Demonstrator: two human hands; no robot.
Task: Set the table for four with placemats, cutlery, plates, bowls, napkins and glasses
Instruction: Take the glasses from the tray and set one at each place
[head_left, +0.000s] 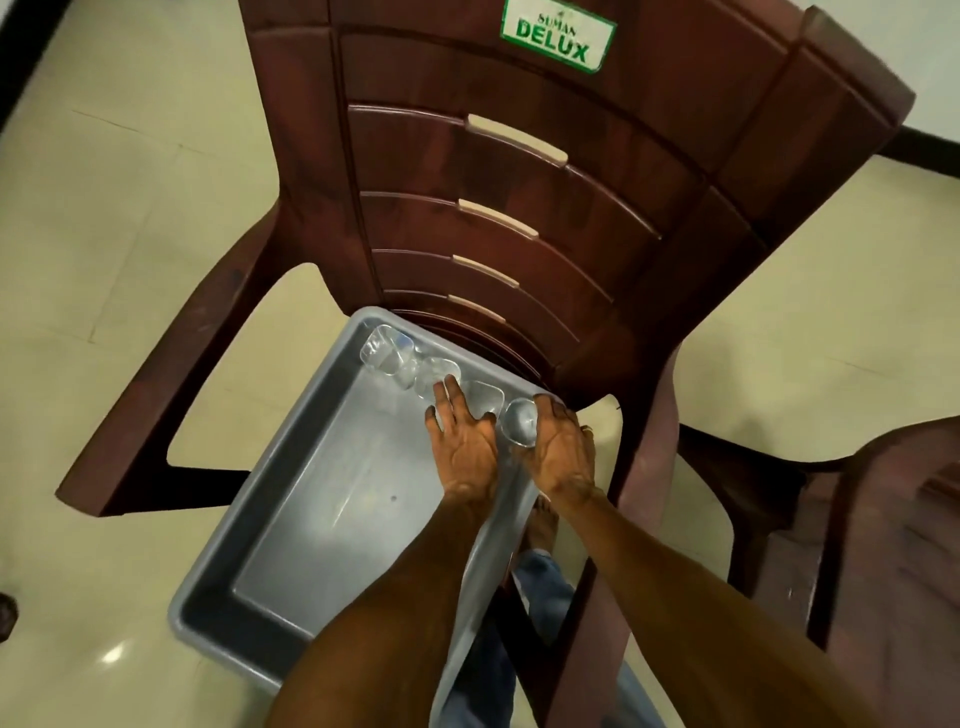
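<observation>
Four clear glasses are standing in a row along the far wall of a grey tub (291, 519), which is sitting on the seat of a brown plastic chair (519, 208). The right hand (561, 457) is curling its grip around the rightmost glass (521, 420). The left hand (465, 431) is resting open, fingers straight, against the next glass (485, 397).
</observation>
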